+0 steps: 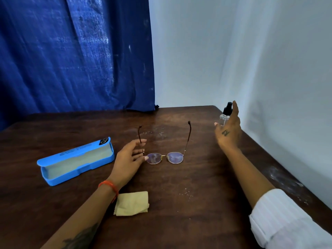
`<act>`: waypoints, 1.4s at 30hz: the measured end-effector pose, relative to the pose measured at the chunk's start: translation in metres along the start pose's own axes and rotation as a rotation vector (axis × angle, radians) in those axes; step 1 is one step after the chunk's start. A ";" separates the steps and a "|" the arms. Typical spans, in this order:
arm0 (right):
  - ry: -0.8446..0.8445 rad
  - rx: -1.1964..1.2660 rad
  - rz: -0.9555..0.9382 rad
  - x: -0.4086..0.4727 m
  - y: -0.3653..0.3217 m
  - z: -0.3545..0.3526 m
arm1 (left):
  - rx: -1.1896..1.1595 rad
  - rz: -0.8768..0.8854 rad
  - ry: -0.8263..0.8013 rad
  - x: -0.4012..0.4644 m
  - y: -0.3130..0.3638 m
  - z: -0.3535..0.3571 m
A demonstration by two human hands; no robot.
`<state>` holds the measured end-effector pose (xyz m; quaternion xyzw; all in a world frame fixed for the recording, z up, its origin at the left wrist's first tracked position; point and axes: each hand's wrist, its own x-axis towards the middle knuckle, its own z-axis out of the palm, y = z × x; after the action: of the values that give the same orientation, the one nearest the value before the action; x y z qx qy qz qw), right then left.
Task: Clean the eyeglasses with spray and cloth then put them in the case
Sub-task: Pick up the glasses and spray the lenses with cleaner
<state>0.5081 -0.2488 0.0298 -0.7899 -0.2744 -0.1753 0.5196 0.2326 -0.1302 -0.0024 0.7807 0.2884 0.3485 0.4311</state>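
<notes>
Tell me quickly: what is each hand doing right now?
Left hand: open, fingers touching the left arm of the glasses.
Right hand: open, at the spray bottle, not gripping it yet.

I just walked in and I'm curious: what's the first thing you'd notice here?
The eyeglasses lie mid-table with arms unfolded, the left hand at one arm. The bright blue case sits open on the left. On the far right, the right hand reaches the spray bottle.
</notes>
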 end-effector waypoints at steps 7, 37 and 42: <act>-0.132 -0.179 -0.059 0.012 0.014 -0.005 | 0.213 0.014 0.071 -0.002 -0.001 0.000; -0.397 0.604 -0.251 -0.124 -0.081 -0.026 | 0.048 0.133 0.345 0.002 0.018 -0.005; -0.358 0.150 -0.405 -0.130 -0.082 -0.028 | 0.085 0.225 0.343 0.004 0.024 -0.003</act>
<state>0.3552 -0.2819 0.0271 -0.6967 -0.5263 -0.1122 0.4744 0.2363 -0.1374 0.0208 0.7548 0.2830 0.5097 0.3006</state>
